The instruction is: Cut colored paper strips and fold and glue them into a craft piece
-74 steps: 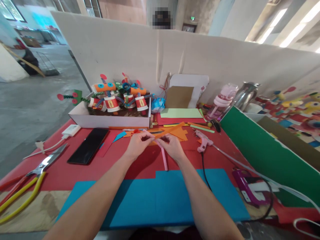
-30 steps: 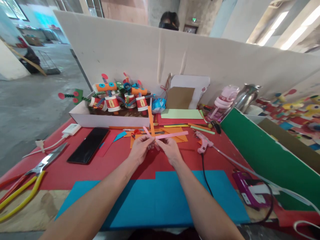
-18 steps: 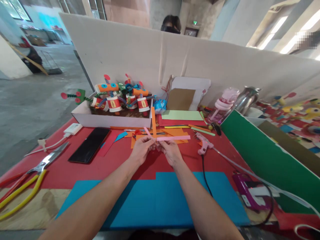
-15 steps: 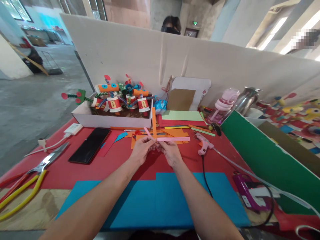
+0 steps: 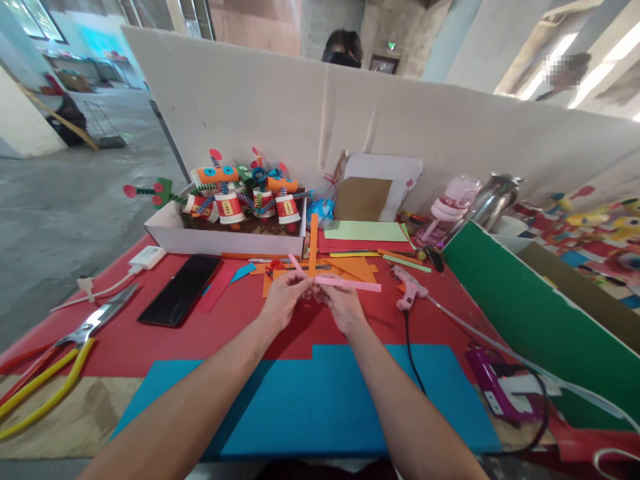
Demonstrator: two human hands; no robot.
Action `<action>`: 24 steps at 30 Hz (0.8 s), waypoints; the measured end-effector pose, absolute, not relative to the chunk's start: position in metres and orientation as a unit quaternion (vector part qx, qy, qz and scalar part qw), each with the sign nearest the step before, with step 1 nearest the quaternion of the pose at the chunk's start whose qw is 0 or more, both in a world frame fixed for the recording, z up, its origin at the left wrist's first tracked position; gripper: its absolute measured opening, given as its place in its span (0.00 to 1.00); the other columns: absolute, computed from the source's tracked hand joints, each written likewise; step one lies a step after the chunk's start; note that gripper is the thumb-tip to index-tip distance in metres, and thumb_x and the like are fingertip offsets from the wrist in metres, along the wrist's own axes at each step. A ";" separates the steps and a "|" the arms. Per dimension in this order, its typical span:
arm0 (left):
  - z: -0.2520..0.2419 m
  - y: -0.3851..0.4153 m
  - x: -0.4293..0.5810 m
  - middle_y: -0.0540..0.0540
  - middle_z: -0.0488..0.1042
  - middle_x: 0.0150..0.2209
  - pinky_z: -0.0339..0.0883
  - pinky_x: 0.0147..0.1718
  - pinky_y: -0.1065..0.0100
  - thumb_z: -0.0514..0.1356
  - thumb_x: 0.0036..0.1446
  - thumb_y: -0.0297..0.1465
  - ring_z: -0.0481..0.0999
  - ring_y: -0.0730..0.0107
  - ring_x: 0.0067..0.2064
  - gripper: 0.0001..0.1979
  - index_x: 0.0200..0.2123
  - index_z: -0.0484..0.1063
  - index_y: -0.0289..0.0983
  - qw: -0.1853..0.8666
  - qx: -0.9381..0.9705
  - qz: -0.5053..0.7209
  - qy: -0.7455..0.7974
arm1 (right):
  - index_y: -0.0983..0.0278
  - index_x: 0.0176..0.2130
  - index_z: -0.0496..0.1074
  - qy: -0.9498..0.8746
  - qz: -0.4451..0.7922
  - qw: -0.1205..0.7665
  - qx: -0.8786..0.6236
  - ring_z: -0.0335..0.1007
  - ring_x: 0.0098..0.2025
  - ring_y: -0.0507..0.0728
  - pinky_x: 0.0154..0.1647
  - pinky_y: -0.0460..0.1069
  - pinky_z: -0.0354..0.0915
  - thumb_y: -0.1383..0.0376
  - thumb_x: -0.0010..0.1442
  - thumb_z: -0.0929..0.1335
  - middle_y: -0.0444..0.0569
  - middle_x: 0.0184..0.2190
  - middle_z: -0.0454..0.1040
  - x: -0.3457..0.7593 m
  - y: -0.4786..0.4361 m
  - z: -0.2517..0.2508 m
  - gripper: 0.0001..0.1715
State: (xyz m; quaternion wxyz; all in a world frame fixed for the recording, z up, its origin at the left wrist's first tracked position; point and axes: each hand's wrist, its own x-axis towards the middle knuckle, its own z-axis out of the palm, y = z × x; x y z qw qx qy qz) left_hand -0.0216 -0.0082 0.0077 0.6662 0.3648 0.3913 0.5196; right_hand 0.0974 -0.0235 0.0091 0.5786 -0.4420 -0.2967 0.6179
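Note:
Above the red table covering, my left hand [image 5: 287, 297] and my right hand [image 5: 343, 303] meet, fingertips pinched close together. Between them they grip paper strips where the strips cross. An orange paper strip [image 5: 313, 243] points up and away from me. One pink paper strip [image 5: 350, 285] stretches to the right over my right hand, and a short pink end [image 5: 296, 263] sticks up at the left. The exact fold or joint is hidden by my fingers. Orange paper pieces [image 5: 355, 268] lie on the table just behind my hands.
A black phone [image 5: 180, 290] and large scissors [image 5: 93, 323] lie left; a pink glue gun [image 5: 410, 288] lies right, its cord running to a purple power strip [image 5: 500, 383]. Behind stands a white box [image 5: 225, 241] of paper-cup figures. Blue sheets [image 5: 300, 407] cover the front; a green board [image 5: 530, 313] stands right.
The orange strip has shifted slightly right and stands straighter. The right end of the pink strip has dipped a little. Both hands stay in nearly the same place.

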 end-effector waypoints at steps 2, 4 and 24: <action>0.007 -0.008 -0.022 0.51 0.70 0.19 0.60 0.23 0.73 0.71 0.36 0.36 0.67 0.78 0.22 0.16 0.22 0.70 0.34 0.664 0.368 0.522 0.389 | 0.63 0.26 0.74 -0.299 0.619 0.578 -0.439 0.66 0.24 0.50 0.29 0.47 0.63 0.60 0.37 0.76 0.42 0.21 0.72 0.098 -0.024 0.010 0.14; 0.006 -0.008 -0.022 0.51 0.70 0.19 0.60 0.23 0.73 0.71 0.36 0.36 0.67 0.77 0.21 0.16 0.22 0.69 0.34 0.661 0.368 0.526 0.390 | 0.63 0.26 0.74 -0.303 0.621 0.577 -0.436 0.66 0.25 0.50 0.28 0.47 0.62 0.60 0.36 0.76 0.42 0.21 0.72 0.098 -0.024 0.010 0.15; 0.013 -0.012 -0.022 0.49 0.70 0.18 0.61 0.22 0.71 0.70 0.33 0.31 0.67 0.76 0.21 0.12 0.21 0.72 0.32 0.655 0.361 0.524 0.407 | 0.64 0.29 0.71 -0.367 0.580 0.569 -0.453 0.65 0.23 0.49 0.27 0.46 0.61 0.59 0.41 0.76 0.41 0.21 0.72 0.100 -0.022 0.003 0.16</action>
